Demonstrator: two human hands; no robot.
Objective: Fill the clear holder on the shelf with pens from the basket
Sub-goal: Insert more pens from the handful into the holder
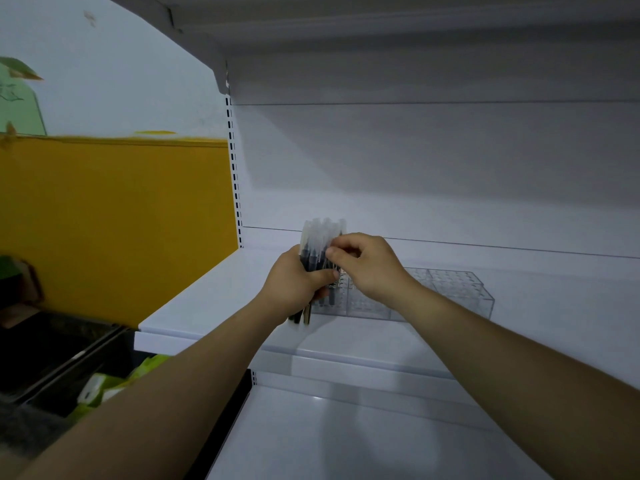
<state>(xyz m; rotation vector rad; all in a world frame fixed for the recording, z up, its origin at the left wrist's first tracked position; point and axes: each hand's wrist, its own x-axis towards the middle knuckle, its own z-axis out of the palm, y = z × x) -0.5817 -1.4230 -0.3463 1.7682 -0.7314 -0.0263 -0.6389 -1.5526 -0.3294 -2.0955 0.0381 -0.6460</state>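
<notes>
My left hand [298, 282] grips a bundle of pens [320, 240] with clear caps and dark barrels, held upright above the white shelf [207, 299]. My right hand [363, 265] pinches one pen of that bundle near its middle. Just right of and behind both hands, the clear holder [450, 292] with a grid of holes lies on the shelf. One dark pen [332, 296] appears to stand at its left end, partly hidden by my fingers. The basket is not in view.
A lower white shelf [346, 438] juts out beneath. An upper shelf [381, 36] hangs overhead. To the left are a yellow wall panel [114, 223], a dark bin [52, 348] and green packages [114, 382] low down.
</notes>
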